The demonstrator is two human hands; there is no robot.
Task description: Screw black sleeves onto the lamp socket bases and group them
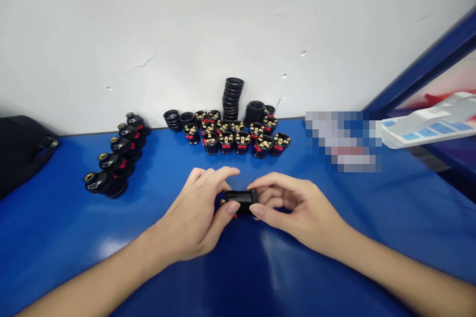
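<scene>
Between my two hands lies a black plug insert (240,199) on its side, a brass terminal showing at its left end and a bit of red below. My left hand (203,208) closes thumb and fingers round its left part, the index finger lifted off. On the right end sits a black ring (254,196), pinched by the thumb and fingers of my right hand (292,205). The fingers hide the insert's far side. Behind my hands stand several like inserts (243,142) with brass contacts facing up and red tabs.
A tall leaning stack of black rings (233,99) and a shorter stack (255,113) stand near the white wall (208,25). Several assembled black plugs (106,184) form a row at left on the blue table (178,287). A black bag (22,153) lies far left; a white power strip (427,129) is at right.
</scene>
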